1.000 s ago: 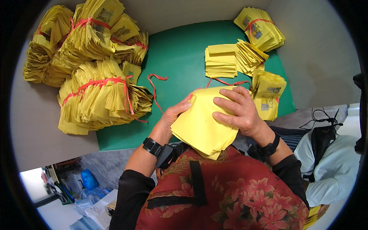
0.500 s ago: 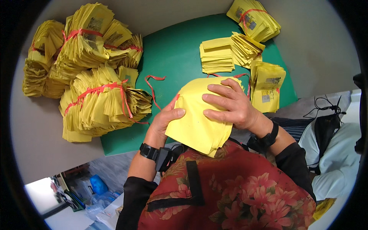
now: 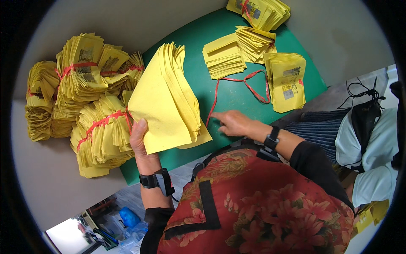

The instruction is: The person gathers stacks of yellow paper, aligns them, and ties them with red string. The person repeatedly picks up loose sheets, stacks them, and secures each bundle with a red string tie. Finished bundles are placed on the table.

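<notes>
My left hand [image 3: 138, 137] grips the lower left edge of a thick stack of yellow paper sheets [image 3: 163, 112], thumb on top. The stack is tilted, its layered edges fanning at the upper right. To the right of it, my right hand [image 3: 237, 123] is over the green mat with its index finger stretched out. That fingertip is at a thin red string [image 3: 215, 99], beside its lower end. The string curves back and loops on the mat near the smaller paper stacks. My left fingers are mostly hidden under the sheets.
Red-tied bundles of yellow paper [image 3: 103, 125] are heaped at the left. Smaller stacks [image 3: 224, 55], a printed stack [image 3: 286, 82] and a tied bundle [image 3: 262, 12] lie at the far right of the green mat [image 3: 194, 36]. Another person's pale-clothed body [image 3: 368, 139] is at the right.
My right hand has let go of the paper stack and moved to the red string. My left hand has carried the stack leftward and tilted it. The view has shifted somewhat.
</notes>
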A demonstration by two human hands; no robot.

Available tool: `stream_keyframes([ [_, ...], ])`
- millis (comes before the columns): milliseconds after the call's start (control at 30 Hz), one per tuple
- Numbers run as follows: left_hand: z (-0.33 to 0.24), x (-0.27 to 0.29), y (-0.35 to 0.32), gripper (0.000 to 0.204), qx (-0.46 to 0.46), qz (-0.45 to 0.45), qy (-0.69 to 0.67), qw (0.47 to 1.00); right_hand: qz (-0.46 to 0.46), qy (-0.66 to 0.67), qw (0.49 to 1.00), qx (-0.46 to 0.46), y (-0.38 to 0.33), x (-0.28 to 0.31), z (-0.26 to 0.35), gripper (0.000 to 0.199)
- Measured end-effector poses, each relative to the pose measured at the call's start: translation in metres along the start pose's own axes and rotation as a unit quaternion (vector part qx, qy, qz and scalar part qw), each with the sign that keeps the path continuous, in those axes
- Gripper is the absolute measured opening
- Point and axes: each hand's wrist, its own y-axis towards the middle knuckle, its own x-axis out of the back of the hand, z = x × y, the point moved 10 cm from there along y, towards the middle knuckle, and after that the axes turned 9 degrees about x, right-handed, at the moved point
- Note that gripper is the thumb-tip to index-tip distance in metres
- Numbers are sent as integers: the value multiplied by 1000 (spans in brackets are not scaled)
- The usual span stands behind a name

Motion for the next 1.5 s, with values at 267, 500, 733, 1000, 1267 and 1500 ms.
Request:
stream_keyframes([
  [267,0,7,-8,69,-7,-45,38,998,49,437,894,-80,74,-101,-35,69],
  [500,29,-8,-4,75,21,-66,84,994,10,603,797,-33,64,-103,-31,60],
  [733,96,-18,25,87,58,-46,78,994,-68,327,936,-114,2,-35,-85,36],
  [1000,168,-13,38,96,47,-63,58,995,-174,613,717,-281,-27,5,-116,59],
  [1267,195,-2,34,97,43,-76,101,991,-91,443,843,-292,-9,22,-102,58],
  [1500,175,41,24,89,89,-109,230,963,-88,392,885,-235,10,30,-101,52],
])
